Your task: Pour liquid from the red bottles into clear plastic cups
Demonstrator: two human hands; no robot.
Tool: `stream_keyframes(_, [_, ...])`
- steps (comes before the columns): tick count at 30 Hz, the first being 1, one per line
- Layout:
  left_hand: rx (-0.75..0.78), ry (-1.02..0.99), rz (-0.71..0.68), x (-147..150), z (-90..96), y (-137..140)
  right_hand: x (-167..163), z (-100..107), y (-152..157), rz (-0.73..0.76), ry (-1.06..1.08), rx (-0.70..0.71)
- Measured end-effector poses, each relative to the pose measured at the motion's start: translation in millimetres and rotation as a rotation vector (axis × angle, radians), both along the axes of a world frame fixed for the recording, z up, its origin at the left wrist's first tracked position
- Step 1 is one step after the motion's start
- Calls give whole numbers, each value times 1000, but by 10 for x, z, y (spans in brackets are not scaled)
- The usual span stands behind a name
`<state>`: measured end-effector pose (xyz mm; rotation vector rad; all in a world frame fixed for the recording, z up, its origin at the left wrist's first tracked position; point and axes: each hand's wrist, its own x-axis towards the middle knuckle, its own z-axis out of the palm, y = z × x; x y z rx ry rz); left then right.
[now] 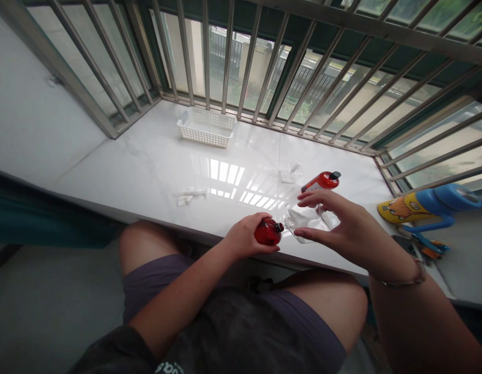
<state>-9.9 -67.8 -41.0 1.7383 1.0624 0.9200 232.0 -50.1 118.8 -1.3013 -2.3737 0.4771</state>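
My left hand (246, 236) is wrapped round a small red bottle (267, 232) at the table's front edge. The bottle leans with its dark narrow neck (279, 227) pointing right. To its right, my right hand (338, 223) is open, thumb and fingers spread apart. Beneath and between those fingers lies a crumpled-looking clear plastic thing (309, 222), whose kind I cannot tell. Just beyond the right hand stands a second red bottle (322, 181) with a black cap and a label, partly hidden by the fingers.
A white perforated basket (207, 129) sits at the back near the window bars. Small clear packets lie on the white table, one left (191, 196), another near the middle (291, 173). At the right are a yellow and blue flask (424, 203) and a blue-orange item (430, 248).
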Motion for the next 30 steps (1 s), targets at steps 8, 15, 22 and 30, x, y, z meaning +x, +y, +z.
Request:
stream_keyframes(8, [-4, -6, 3, 0, -22, -6, 92, -247, -78, -121, 138, -141])
stream_keyframes(15, [-14, 2, 2, -16, 14, -19, 164, -819, -287, -343, 592, -279])
stream_keyframes(22, [-65, -20, 13, -94, 84, -37, 223, -1499, -500, -541, 1000, -510])
stream_keyframes(30, [-145, -19, 285, -290, 152, 125, 439, -1825, -658, -516, 911, -536])
